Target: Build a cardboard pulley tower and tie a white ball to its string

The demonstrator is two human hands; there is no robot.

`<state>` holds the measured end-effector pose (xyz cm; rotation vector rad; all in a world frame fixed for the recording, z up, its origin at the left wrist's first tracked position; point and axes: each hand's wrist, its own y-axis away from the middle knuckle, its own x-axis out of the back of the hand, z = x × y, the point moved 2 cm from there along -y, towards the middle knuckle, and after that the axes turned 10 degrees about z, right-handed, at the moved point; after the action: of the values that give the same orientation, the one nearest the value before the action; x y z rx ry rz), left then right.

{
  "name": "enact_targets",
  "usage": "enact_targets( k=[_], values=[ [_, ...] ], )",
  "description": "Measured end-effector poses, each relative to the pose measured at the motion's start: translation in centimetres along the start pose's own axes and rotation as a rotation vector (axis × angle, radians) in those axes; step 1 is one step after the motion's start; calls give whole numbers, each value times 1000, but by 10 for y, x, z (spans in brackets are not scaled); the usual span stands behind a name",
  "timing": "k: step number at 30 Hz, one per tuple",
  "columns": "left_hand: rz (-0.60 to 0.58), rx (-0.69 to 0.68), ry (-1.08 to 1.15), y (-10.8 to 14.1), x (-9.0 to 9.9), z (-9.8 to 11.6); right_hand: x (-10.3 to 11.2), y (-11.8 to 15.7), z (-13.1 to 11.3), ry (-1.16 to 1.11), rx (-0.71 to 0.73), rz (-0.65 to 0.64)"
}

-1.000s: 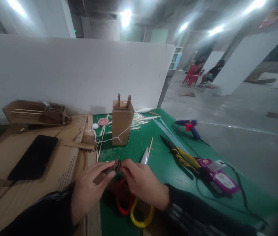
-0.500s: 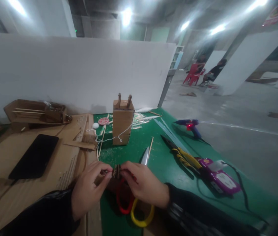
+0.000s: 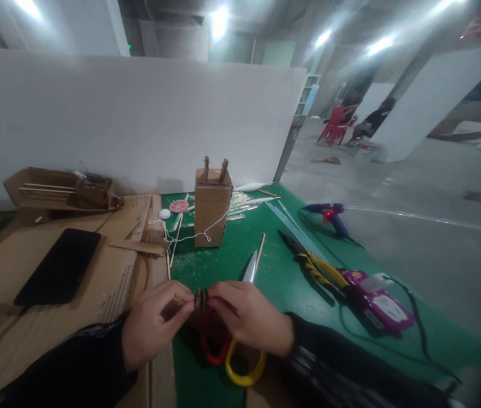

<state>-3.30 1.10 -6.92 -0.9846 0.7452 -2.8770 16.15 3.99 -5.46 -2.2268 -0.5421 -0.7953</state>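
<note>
Between the fingertips of my left hand (image 3: pixel 155 323) and my right hand (image 3: pixel 251 317) is a small brown piece with layered, ridged edges (image 3: pixel 200 298), which looks like cardboard. Both hands pinch it from opposite sides, and the fingers cover part of it. Under my right hand lie scissors (image 3: pixel 246 378) with one red and one yellow handle loop; their blade points away from me. A thin wooden stick (image 3: pixel 260 252) lies beside the blade. Farther back, a tall cardboard box (image 3: pixel 210 218) stands upright with two prongs on top and white string across its front.
Pliers (image 3: pixel 323 272), a purple power strip (image 3: pixel 380 303) and a glue gun (image 3: pixel 329 215) lie on the right of the green table (image 3: pixel 240 260). On the left, cardboard sheets (image 3: pixel 91 272) bear a black phone (image 3: pixel 59 266). A white panel (image 3: pixel 138 119) stands behind. Two people sit far off.
The layered piece has turned slightly between my fingertips, its ridges now nearly upright. Both hands stay in almost the same place, and the view has shifted a little.
</note>
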Motion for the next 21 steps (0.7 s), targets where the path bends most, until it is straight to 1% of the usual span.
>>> enact_targets(
  k=[3,6,8,11,13,15,17,18,19,21],
  values=[
    [-39,-33,9,0,0,-2,0,1,0,67,30,-24],
    [-60,-52,-71,-2,1,-3,1,3,-1,118,50,-38],
    [-79,-127,-129,-4,2,-2,2,3,-1,141,55,-45],
    [-133,-274,-204,-6,1,2,0,4,-1,175,64,-61],
    [-170,-314,-264,-6,1,4,-2,2,-3,199,61,-84],
    [-203,-323,-307,-5,0,5,1,0,-6,214,47,-114],
    [-212,-323,-317,-3,1,7,14,-1,-10,228,26,-116],
    [-208,-322,-308,-2,1,7,27,0,-12,244,11,-100],
    [-196,-319,-292,-1,1,7,45,3,-12,270,-25,-54],
    [-168,-300,-249,0,2,6,93,14,-7,364,-130,46]
  ],
)
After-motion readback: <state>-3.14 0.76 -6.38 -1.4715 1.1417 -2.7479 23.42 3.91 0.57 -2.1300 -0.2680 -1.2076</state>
